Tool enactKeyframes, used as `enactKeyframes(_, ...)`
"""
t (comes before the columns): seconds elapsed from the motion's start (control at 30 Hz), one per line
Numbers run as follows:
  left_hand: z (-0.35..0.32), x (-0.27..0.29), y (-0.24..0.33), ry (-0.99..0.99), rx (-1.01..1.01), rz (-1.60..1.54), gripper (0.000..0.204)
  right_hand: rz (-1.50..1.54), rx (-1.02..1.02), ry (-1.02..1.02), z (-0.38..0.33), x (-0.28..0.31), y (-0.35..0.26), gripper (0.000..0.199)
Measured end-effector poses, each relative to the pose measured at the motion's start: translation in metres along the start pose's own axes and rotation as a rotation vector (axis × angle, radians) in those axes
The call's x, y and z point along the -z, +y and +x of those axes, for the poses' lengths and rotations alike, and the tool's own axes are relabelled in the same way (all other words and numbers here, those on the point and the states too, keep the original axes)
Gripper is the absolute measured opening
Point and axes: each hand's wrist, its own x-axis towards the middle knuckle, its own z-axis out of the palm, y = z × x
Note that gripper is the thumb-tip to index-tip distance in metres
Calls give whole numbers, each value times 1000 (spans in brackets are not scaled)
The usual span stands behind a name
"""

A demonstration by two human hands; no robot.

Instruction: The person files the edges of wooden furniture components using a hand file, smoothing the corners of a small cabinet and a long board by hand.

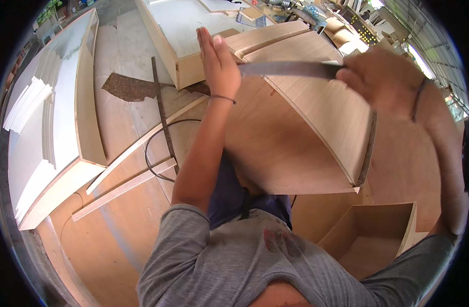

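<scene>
My right hand, blurred by motion, is closed round the near end of a long flat metal file. Its grey blade lies across the upper part of a wooden cabinet box. At the blade's other end is my left hand, with its fingers stretched upward and close together. The blade meets the palm side of this hand; whether it presses on the blade or only touches it I cannot tell. The cabinet box stands tilted in front of my body, its light wood-grain face turned up and its plain side panel facing me.
A long white-lined box holding white strips lies at left, another white-lined box at the back. Between them are wood strips, a dark metal bar and a black cable. An open wooden drawer sits at lower right.
</scene>
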Motion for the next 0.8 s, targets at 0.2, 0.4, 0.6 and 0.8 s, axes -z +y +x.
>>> enactKeyframes(0.2, -30, 6, -31, -30, 100, 48, 68, -26, 2, -133, 11, -18, -24, 35)
enactKeyframes(0.4, -16, -10, 21, 33, -211, 168, 67, -30, -81, -94, -23, 12, 6, 35)
enactKeyframes(0.6, -51, 1, -21, -27, -126, 79, 68, -20, -20, -50, -23, -25, -25, 33)
enactKeyframes(0.8, -47, -19, 25, -43, -271, 93, 70, -5, 122, 43, -56, -18, 13, 33)
